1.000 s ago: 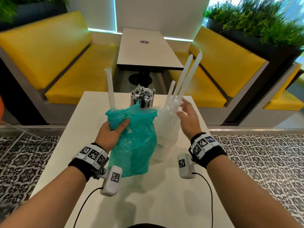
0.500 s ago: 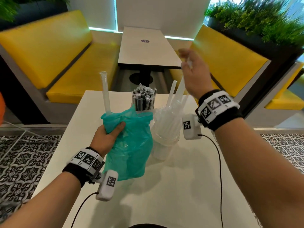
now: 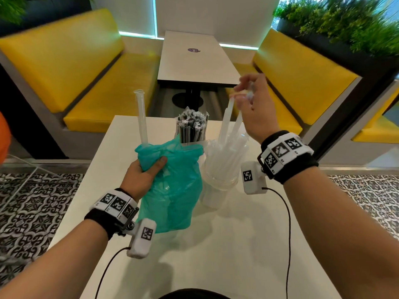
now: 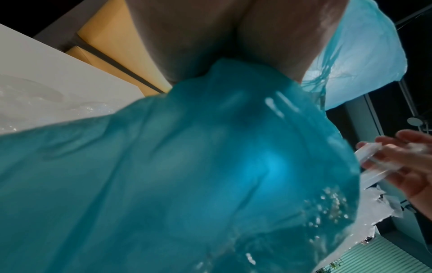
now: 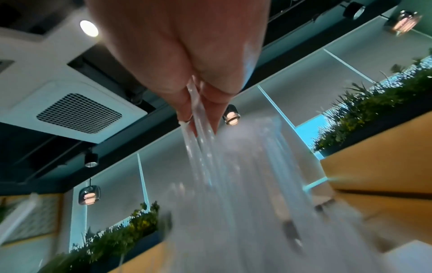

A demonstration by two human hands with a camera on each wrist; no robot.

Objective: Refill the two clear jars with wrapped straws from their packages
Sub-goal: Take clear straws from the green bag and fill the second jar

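My left hand (image 3: 145, 172) grips the bunched neck of a teal plastic bag (image 3: 172, 190) that stands on the white table (image 3: 216, 255); one clear wrapped straw (image 3: 141, 117) sticks up out of it. The bag (image 4: 187, 175) fills the left wrist view. To its right stands a clear jar (image 3: 218, 188) packed with clear wrapped straws (image 3: 228, 152). My right hand (image 3: 248, 93) is raised above that jar and pinches the tops of a few straws (image 5: 198, 133) whose lower ends reach into it. Behind the bag a second jar holds black wrapped straws (image 3: 192, 126).
Yellow benches (image 3: 103, 83) flank another table (image 3: 194, 59) beyond the far edge. A planter with greenery (image 3: 345, 24) runs along the right. Patterned floor tiles (image 3: 32, 201) lie on both sides of the table.
My right hand rose from the jar's straws to above the jar, pinching a few straws by their tops, then came down a little. The left hand and bag shifted slightly left.
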